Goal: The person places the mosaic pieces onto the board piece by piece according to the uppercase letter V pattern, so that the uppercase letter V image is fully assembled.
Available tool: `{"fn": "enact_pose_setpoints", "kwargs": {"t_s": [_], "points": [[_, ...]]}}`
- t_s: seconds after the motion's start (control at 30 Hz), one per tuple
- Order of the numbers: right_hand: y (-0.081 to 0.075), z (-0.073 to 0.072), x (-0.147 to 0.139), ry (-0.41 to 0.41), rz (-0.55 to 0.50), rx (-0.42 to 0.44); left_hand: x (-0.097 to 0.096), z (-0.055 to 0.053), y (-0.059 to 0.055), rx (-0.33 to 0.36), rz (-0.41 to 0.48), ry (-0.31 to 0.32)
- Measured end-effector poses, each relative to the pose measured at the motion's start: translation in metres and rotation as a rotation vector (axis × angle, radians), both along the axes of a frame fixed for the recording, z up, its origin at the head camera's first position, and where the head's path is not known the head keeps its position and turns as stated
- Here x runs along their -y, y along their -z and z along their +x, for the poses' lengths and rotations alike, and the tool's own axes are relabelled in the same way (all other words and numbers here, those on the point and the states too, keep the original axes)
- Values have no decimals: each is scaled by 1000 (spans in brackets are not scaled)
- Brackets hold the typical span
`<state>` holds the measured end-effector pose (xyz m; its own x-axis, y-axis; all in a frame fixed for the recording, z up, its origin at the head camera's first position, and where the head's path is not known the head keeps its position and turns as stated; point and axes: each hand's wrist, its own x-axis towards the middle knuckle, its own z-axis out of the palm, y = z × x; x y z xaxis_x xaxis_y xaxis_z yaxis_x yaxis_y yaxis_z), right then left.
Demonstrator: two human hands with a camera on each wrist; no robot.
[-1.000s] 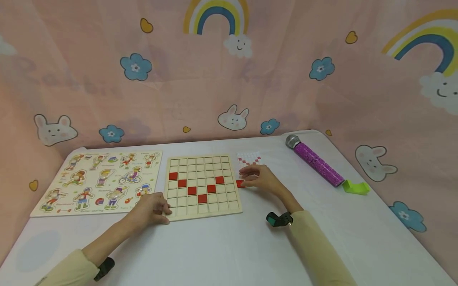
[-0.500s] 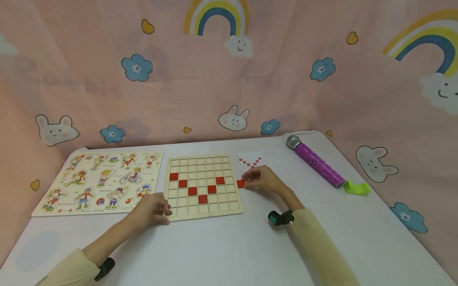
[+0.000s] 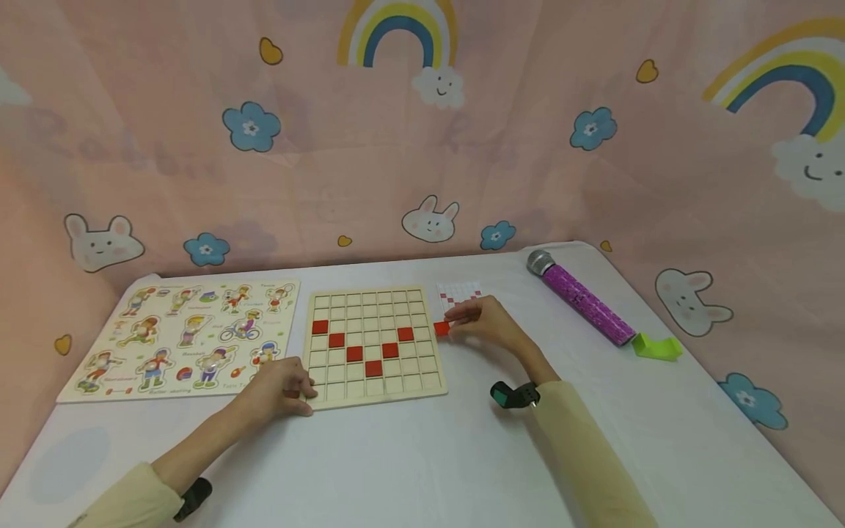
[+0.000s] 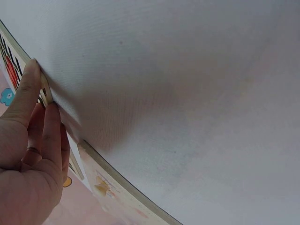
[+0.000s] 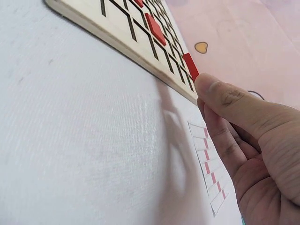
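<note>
In the head view a wooden grid board lies mid-table, with several red square tiles set in its cells in a V shape. My left hand grips the board's near left corner, thumb and fingers pressed to its edges, as the left wrist view also shows. Between thumb and fingers, my right hand pinches one red tile just off the board's right edge. From the right wrist view, that tile is raised above the table. Partly behind the right hand lies a white pattern card with a printed red V.
A picture puzzle board of children playing sports lies left of the grid board. To the right are a purple glittery microphone and a bright green curved piece. A pink printed cloth hangs behind the white table.
My right hand has risen slightly, moving up and a little left with the red tile toward the board's right edge. The left hand stays on the corner.
</note>
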<state>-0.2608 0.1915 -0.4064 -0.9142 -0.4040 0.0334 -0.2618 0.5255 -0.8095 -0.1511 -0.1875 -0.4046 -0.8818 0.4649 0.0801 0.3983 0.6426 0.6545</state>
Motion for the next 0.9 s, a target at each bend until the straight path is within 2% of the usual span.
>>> {"fn": "enact_pose_setpoints", "kwargs": {"t_s": [0.2,0.5,0.9], "points": [[-2,-5,7,27,19,-2,0,0,0,10,14,7],[-2,-19,15,10,-49,-30,0,1,1,15,22,13],[-4,-23,34,-29,129,-88,0,3,1,22,15,-1]]}}
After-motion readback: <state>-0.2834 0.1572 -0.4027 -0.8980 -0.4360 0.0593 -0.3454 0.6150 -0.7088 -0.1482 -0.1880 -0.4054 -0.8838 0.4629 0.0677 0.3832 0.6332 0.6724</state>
